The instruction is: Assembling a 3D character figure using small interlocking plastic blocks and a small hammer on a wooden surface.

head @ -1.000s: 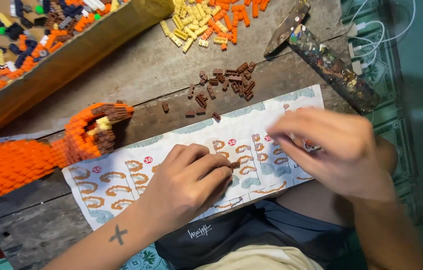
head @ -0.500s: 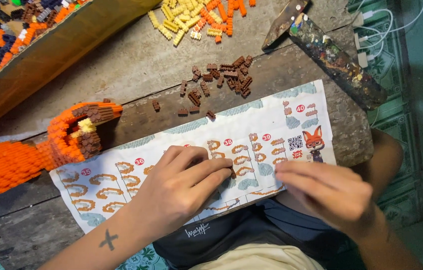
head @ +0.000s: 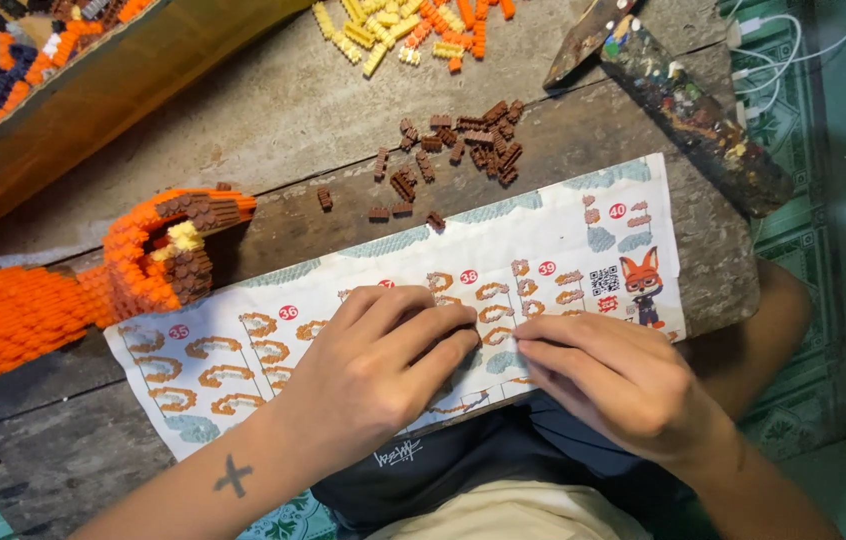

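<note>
**Both hands meeting on the instruction sheet, bricks all lie up and away**

Starting at the fingers: the left hand (head: 373, 375) lies palm down with its fingers (head: 443, 335) pressed together and flat, tips pointing right. The right hand (head: 623, 385) comes in from the other side, fingers (head: 543, 352) also close together, pointing left. The two sets of tips nearly touch over the middle of the sheet. Can't tell if there's a tiny piece pinched between them, it's hidden if so.

Under both hands is the instruction sheet (head: 243, 345), a long white strip of paper with its long axis running left-right, tilted up a bit at the right end, lying along the near edge of the counter (head: 273, 110). So it's directly below the fingers, no reach needed.

Going outward: the pile of brown bricks (head: 463, 140) sits beyond the sheet's far edge, up and slightly right of the fingertips, about equally near to either hand. The orange brick model (head: 73, 290) lies off to the left, touching the sheet's left end, so it's the left hand's side. Further back there's a yellow and orange brick pile (head: 403, 30), a wooden tray (head: 93, 100) of mixed bricks at far left, and a paint-stained tool (head: 683, 100) at far right.
</note>
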